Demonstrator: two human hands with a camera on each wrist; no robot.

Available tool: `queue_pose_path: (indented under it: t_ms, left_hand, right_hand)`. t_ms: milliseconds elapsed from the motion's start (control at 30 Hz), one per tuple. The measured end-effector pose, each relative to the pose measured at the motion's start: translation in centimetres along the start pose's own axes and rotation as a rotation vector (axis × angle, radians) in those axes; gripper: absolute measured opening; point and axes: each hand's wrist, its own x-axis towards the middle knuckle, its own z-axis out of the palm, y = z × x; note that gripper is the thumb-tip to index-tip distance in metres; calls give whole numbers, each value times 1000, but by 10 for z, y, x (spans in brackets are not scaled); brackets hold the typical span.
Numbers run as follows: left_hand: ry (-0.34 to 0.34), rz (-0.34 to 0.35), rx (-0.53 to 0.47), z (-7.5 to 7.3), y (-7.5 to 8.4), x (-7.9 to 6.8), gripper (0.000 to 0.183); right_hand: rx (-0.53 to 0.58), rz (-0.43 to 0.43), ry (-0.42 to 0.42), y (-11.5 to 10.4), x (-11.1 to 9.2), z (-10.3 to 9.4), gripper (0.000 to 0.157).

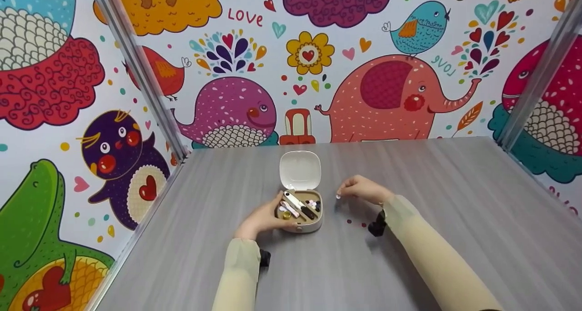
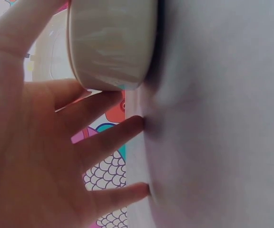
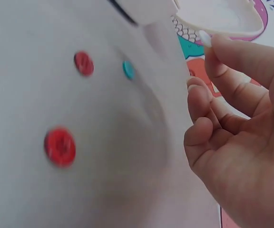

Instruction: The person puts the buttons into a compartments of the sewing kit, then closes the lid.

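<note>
A small white sewing box (image 1: 310, 227) stands on the table with its lid (image 1: 300, 170) raised. My left hand (image 1: 265, 218) holds the box at its left side, thumb along the front and the other fingers spread toward the back. Inside lie a white-and-black tool (image 1: 298, 204), a gold-coloured round piece (image 1: 286, 215), and black and white buttons (image 1: 313, 205) in the right compartment. Right of the box, my right hand (image 1: 363, 189) pinches a small white button (image 3: 205, 38) between thumb and forefinger, above the table.
Two red buttons (image 3: 60, 146) and a turquoise button (image 3: 128, 70) lie on the grey table (image 1: 204, 274) near my right hand. Printed panels (image 1: 309, 97) with cartoon animals enclose the table at the back and sides.
</note>
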Motion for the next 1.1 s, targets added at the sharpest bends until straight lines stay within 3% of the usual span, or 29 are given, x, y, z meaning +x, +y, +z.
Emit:
queue_pose_path:
  t_ms: [333,633,1100]
  left_hand:
    - [-1,15,2,-1,1,1,112]
    - [12,33,60,0,0,0,111]
    - [5,-2,11,1,2,-1,114]
  right_hand:
    - [18,-1,42,-13,15,10,20]
    - [20,-58,39,-16,27,21,18]
    - [-4,-33,61,-20,34,37,14]
